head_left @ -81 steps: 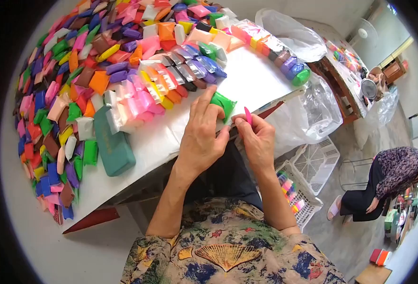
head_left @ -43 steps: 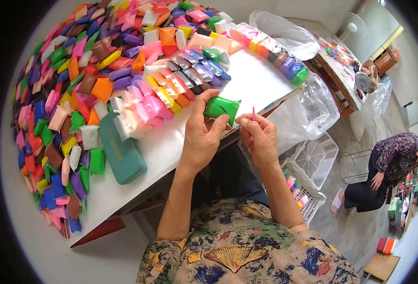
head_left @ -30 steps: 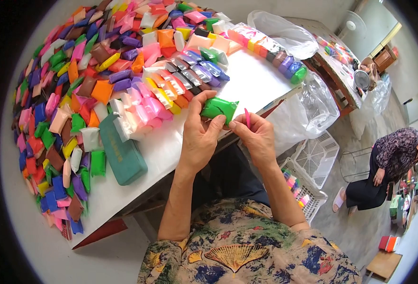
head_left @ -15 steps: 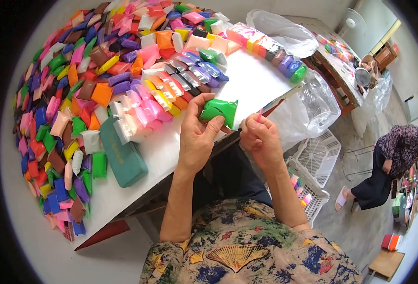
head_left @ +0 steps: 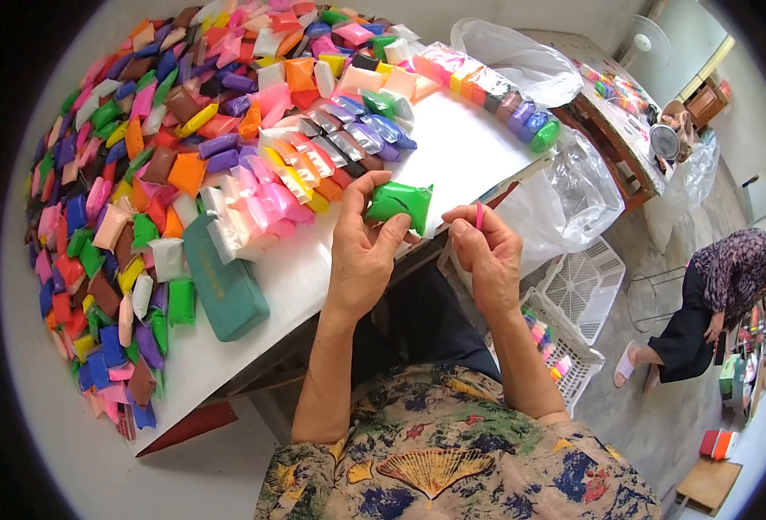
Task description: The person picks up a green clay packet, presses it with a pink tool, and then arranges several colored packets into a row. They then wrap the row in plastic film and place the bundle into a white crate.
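Note:
My left hand (head_left: 361,251) grips a small green packet (head_left: 400,204) between thumb and fingers above the table's front edge. A dark jagged line, perhaps a slit, runs across the packet's face. Just right of it, my right hand (head_left: 490,256) is closed, and a thin pink item (head_left: 479,217) sticks up at its fingers; its kind is too small to make out. The two hands are apart. Beyond the left hand lie rows of clear-wrapped coloured packets (head_left: 314,165), and a teal case (head_left: 227,282) rests to the left.
A large heap of coloured packets (head_left: 140,173) covers the table's left and back. A wrapped row of packets (head_left: 496,95) lies at the right edge, near clear plastic bags (head_left: 565,204). White plastic crates (head_left: 587,286) stand on the floor. Another person (head_left: 721,295) is at the right.
My right hand has turned and lifted its fingers slightly, showing more of the pink item. The green packet stays nearly in place. The other person's hand has moved lower.

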`<state>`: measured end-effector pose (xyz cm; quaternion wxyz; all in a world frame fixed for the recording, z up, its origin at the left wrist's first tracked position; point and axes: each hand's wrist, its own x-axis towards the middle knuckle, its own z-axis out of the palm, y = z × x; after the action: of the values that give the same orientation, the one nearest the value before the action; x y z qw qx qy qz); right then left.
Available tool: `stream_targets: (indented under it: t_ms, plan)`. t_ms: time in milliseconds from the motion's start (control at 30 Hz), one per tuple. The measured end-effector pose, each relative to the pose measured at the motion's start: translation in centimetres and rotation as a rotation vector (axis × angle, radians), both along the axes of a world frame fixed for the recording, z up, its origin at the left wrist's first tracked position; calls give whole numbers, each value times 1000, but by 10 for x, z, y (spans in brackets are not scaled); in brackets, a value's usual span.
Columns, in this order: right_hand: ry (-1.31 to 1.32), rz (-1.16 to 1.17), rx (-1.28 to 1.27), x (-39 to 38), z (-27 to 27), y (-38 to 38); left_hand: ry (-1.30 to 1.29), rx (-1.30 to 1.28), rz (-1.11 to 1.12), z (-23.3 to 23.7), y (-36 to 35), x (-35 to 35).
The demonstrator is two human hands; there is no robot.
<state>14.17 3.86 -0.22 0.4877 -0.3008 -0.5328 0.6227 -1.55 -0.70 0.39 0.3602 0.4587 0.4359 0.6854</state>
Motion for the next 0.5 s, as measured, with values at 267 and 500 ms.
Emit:
stream_targets:
  t_ms: [267,500]
  plan:
    - [-52,-25,60,-5,0,0,0,6,-1,0,0,0]
    - [-79,-64,118,-7,3,-2,13,6,5,-1,1,0]
